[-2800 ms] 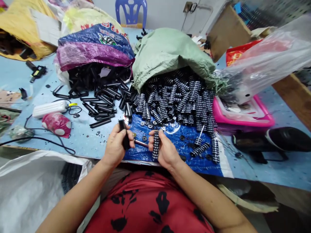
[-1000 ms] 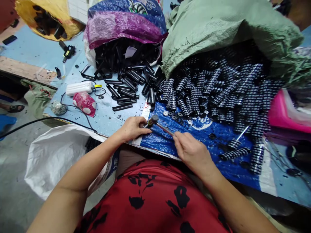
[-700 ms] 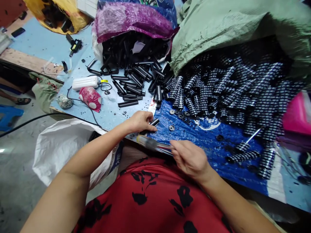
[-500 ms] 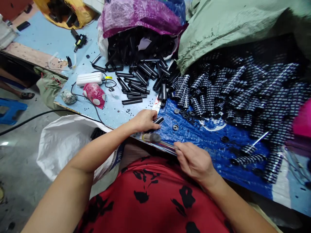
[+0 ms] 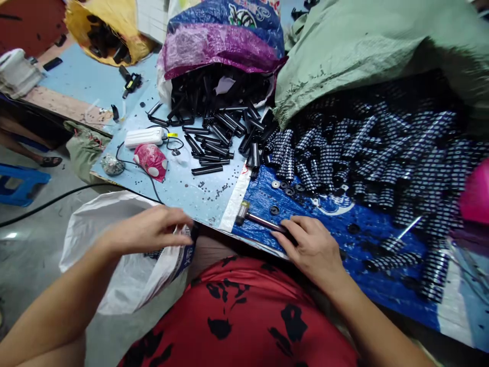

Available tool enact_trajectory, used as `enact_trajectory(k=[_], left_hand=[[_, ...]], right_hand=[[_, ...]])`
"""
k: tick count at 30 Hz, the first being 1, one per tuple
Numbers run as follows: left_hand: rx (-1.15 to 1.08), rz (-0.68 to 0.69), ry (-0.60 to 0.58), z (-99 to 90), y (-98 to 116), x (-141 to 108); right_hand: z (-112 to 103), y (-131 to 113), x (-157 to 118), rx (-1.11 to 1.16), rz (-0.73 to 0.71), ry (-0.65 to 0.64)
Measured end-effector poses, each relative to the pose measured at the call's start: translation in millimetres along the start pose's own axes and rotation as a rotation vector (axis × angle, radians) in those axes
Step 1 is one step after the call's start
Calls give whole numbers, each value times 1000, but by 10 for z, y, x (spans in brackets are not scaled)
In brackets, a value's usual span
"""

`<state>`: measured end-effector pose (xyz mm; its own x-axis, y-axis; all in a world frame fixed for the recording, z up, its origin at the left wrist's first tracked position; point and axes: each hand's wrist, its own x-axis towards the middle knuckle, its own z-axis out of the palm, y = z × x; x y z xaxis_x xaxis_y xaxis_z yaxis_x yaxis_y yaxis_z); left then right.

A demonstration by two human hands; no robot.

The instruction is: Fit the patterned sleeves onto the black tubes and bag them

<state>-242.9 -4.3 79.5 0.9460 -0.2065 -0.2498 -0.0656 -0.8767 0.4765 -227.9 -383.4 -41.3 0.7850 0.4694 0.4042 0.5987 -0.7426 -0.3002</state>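
My right hand (image 5: 311,244) is closed round the handle end of a small hammer (image 5: 263,221), which rests on the blue plastic sheet (image 5: 252,191). Its head, dark at one end and yellowish at the other, points left near the white strip. Above the mouth of a white sack (image 5: 126,293), my left hand (image 5: 158,229) is open, fingers stretched and nothing seen in them. Dark patterned pieces show partly inside the sack. Several black caps (image 5: 274,209) lie on the sheet beyond the hammer.
Black tubes (image 5: 208,169) spill from a purple-and-blue bag (image 5: 225,43). Dotted black tubes (image 5: 324,163) pile out of a green sack (image 5: 344,56). A white power bank (image 5: 143,137) with a cable and a pink dotted pouch (image 5: 153,160) lie left. A screwdriver-like tool (image 5: 410,226) lies right.
My left hand has let go of the black tube on the table and moved left over the sack. The tube is gone from the table. The hammer now lies flatter, its head farther from the edge.
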Motion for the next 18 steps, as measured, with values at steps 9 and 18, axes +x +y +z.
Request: enact_trajectory(k=[9, 18], left_hand=[[693, 26, 159, 499, -87, 1423], [152, -99, 373, 610, 26, 915]], right_hand=[[-290, 578, 536, -149, 316, 219], [-254, 898, 900, -164, 535, 53]])
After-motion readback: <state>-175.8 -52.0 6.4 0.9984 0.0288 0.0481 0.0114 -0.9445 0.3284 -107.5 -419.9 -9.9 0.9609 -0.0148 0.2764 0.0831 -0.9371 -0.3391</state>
